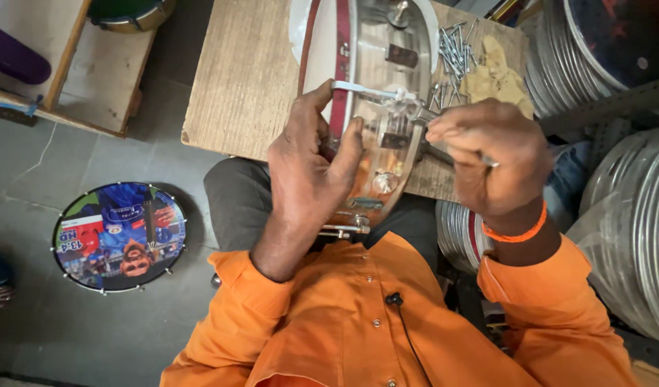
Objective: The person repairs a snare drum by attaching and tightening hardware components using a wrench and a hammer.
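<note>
A small drum with a shiny metal shell and a red hoop (362, 68) rests on its edge on a low wooden table (247, 79), tilted toward me. My left hand (311, 168) grips the drum's near rim, thumb up by a metal clamp hook (365, 89). My right hand (491, 154) is closed on a metal wrench-like tool (444, 154) set against a tension fitting on the shell. Both sleeves are orange; an orange band is on my right wrist.
A pile of long metal screws (455, 54) and a yellowish cloth (498, 75) lie on the table's right part. Stacks of metal drum hoops (630, 208) fill the right side. A finished drum with a printed colourful head (119, 236) lies on the grey floor at left.
</note>
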